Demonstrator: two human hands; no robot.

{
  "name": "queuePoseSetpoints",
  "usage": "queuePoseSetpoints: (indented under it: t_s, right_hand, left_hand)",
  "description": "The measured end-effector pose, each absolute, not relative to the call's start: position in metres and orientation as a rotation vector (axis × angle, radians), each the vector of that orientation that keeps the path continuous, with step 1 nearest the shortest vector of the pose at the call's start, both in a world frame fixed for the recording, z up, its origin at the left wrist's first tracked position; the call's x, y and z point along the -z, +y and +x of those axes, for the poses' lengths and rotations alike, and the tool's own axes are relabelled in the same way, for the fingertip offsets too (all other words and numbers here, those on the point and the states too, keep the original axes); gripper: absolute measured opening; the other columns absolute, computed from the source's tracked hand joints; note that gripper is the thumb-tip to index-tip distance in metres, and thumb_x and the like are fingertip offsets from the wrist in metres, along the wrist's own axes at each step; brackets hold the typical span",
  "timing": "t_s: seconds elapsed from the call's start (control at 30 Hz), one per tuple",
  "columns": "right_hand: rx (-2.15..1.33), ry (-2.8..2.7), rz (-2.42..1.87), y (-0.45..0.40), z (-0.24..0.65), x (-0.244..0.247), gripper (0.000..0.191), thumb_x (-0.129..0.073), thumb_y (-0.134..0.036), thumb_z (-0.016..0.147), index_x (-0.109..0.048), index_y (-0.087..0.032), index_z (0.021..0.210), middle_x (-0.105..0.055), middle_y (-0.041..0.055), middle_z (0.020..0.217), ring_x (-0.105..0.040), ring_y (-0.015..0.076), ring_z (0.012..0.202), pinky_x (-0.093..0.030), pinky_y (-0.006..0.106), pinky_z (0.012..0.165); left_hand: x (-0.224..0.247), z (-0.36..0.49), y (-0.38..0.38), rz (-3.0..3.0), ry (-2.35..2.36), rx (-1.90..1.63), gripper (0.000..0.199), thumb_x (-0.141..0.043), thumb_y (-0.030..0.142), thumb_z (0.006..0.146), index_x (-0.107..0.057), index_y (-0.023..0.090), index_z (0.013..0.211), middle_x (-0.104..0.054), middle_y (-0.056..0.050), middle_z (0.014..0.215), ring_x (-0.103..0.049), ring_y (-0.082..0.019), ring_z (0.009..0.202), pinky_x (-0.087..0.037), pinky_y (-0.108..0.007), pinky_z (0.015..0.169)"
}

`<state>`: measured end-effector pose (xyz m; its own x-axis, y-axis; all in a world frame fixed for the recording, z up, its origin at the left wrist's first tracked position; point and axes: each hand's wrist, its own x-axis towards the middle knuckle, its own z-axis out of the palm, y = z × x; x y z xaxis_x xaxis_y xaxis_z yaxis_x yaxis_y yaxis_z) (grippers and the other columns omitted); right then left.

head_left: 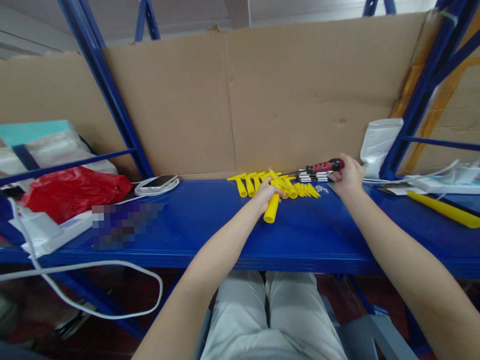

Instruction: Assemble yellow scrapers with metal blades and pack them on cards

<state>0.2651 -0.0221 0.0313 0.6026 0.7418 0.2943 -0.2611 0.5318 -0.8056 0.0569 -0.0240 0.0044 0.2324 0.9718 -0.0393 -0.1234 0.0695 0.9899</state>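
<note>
My left hand (267, 193) is closed around a yellow plastic handle (270, 209), its round end tilted down toward me. In my right hand (349, 172) is a red and black screwdriver (325, 166), gripped at the end of its handle. The shaft points left, over the yellow parts. Behind my left hand stands a row of similar yellow T-shaped handles (242, 187). To their right lie several flat yellow pieces (307, 190), a small pile of screws (321, 188) and black-and-white strips (313, 176). Fingers partly hide where the screwdriver tip ends.
Cardboard (292, 98) walls the back of the blue table (210, 218). At left are a phone (163, 180) on a coiled white cable, a red plastic bag (77, 192) and a power strip. On the right lie a white pouch (380, 144) and a long yellow-handled tool (446, 209).
</note>
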Motion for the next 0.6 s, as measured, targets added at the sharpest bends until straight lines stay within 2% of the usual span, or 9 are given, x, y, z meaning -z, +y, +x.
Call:
queuePoseSetpoints:
  t_s: [0.4,0.6]
  right_hand:
    - [-0.684,-0.632,-0.793,-0.0322,0.2571,-0.0376,0.019,-0.059,-0.023,0.071,-0.041,-0.022,0.065,-0.039,-0.0102,0.048,-0.023,0.0034,0.032,-0.020,0.021,0.031]
    - [-0.672,-0.644,-0.808,-0.0302,0.2593,-0.0356,0.021,-0.061,-0.025,0.071,-0.041,-0.022,0.066,-0.040,-0.0103,0.048,-0.024,0.0034,0.032,-0.022,0.021,0.031]
  left_hand:
    - [-0.0057,0.0576,-0.0277,1.197,0.941,-1.063,0.080,-0.053,-0.007,0.059,-0.035,0.018,0.133,-0.067,-0.008,0.093,-0.054,-0.008,0.046,-0.039,-0.020,0.044]
    - [-0.0048,0.0580,-0.0281,1.223,0.964,-1.054,0.080,-0.051,-0.007,0.062,-0.034,0.019,0.136,-0.066,-0.009,0.093,-0.057,-0.010,0.053,-0.039,-0.020,0.045]
